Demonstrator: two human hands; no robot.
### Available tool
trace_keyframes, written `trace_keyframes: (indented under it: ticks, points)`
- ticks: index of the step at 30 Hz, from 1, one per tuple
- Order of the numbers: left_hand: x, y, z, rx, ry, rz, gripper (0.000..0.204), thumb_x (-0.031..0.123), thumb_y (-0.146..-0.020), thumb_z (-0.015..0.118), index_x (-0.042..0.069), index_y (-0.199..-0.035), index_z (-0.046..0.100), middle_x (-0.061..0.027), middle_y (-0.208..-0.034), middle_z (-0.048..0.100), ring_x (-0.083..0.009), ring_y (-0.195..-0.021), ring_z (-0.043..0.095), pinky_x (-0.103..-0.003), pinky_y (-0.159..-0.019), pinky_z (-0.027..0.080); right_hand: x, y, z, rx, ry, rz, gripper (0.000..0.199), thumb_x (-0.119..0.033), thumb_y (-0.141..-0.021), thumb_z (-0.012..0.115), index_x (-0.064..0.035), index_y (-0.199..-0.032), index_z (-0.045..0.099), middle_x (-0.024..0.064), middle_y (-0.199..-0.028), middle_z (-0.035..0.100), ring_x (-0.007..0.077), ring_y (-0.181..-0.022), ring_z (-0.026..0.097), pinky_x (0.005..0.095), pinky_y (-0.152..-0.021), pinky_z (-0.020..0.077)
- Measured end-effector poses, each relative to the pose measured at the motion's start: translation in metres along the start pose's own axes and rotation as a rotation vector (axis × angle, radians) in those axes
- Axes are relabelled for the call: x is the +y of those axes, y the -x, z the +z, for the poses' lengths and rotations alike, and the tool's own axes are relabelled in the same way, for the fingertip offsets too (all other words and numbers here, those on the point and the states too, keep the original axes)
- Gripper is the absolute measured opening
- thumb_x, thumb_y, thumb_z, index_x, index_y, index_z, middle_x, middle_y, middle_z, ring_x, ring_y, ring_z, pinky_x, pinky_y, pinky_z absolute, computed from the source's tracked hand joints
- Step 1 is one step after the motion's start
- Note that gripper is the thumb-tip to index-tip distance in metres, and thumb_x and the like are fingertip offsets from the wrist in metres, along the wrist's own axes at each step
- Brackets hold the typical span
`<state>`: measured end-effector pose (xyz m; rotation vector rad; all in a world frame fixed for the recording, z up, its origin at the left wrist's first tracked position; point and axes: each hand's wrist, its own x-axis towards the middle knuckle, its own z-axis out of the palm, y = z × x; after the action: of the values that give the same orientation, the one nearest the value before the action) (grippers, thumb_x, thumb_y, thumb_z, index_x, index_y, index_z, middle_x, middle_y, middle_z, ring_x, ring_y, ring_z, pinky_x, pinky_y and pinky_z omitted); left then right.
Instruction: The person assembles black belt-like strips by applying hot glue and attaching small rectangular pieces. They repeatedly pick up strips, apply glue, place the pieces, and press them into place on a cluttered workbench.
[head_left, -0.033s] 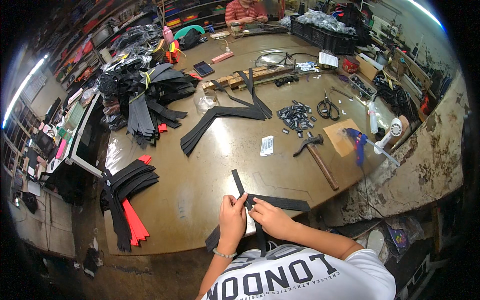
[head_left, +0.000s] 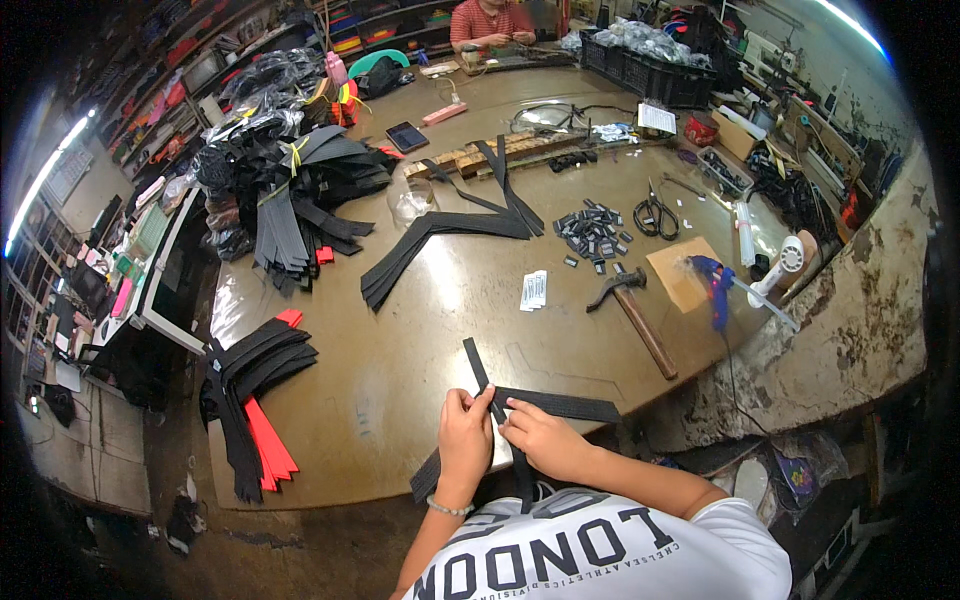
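Observation:
At the table's near edge, black straps [head_left: 560,404] meet in a crossing between my hands. One narrow end points away from me, a wide end lies to the right, and another hangs down toward my lap. My left hand [head_left: 465,435] pinches the crossing from the left, thumb and fingertips together. From the right, my right hand [head_left: 540,437] is closed with its fingertips on the same straps, just below the wide end. The fingers hide the join itself. Part of another dark strap end [head_left: 427,476] shows beside my left wrist.
Strap bundles [head_left: 262,358] lie left, with a larger pile [head_left: 310,185] behind. More straps [head_left: 440,228] lie mid-table. To the right are black buckles [head_left: 590,232], scissors [head_left: 656,215], a hammer [head_left: 645,330], white labels [head_left: 534,291] and a glue gun [head_left: 716,285]. A person [head_left: 490,25] sits opposite.

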<state>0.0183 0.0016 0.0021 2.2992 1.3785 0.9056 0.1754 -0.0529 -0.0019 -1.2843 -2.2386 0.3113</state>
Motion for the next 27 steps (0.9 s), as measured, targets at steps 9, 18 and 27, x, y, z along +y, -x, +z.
trace_keyframes:
  ticks: [9,18,27]
  points:
    - [0.003,-0.003,-0.003,-0.073,-0.018,-0.054,0.034,0.001,-0.084,0.064,0.008,-0.116,0.068,-0.0160,-0.093,0.053,-0.0328,-0.086,0.058,-0.041,-0.075,0.050,-0.019,0.014,-0.086,-0.443,-0.507,-0.039,0.020,-0.011,-0.090,0.057,0.0002,-0.105,0.066,0.0157,-0.106,0.066,0.0336,-0.102,0.063,0.0403,-0.086,0.0513]
    - [0.005,-0.013,-0.007,-0.016,0.006,-0.109,0.036,-0.003,-0.089,0.057,0.006,-0.124,0.059,-0.0201,-0.110,0.051,-0.0368,-0.096,0.057,-0.042,-0.085,0.048,-0.106,-0.049,-0.170,0.195,-1.230,-0.747,0.060,-0.041,-0.099,0.048,0.0130,-0.123,0.055,0.0214,-0.107,0.066,0.0360,-0.095,0.065,0.0411,-0.080,0.0556]
    - [0.005,0.023,-0.009,0.054,-0.120,-0.030,0.027,0.008,-0.086,0.065,0.010,-0.112,0.068,-0.0127,-0.110,0.056,-0.0332,-0.110,0.049,-0.046,-0.097,0.039,-0.145,-0.076,-0.179,0.927,-1.384,-0.649,0.061,-0.044,-0.096,0.058,0.0162,-0.090,0.070,0.0271,-0.082,0.069,0.0296,-0.064,0.066,0.0322,-0.057,0.0543]
